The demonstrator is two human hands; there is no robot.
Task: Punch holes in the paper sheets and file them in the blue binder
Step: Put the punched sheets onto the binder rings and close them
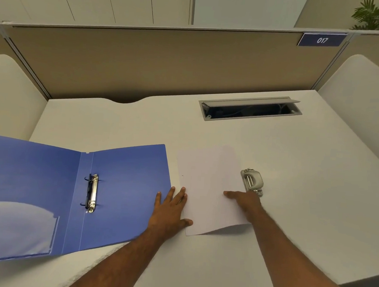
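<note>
White paper sheets lie on the desk in front of me, their near right corner lifted off the surface. My left hand lies flat with straight fingers across the sheets' left edge and the right edge of the open blue binder. The binder's metal ring mechanism sits at its spine. My right hand holds the sheets' right edge, its fingers hidden under the raised paper and the thumb on top. A grey metal hole punch stands just right of the sheets, beyond my right hand.
The binder's left cover hangs over the desk's left edge and carries a clear pocket. An open cable tray is set into the white desk at the back right. A beige partition wall closes off the back.
</note>
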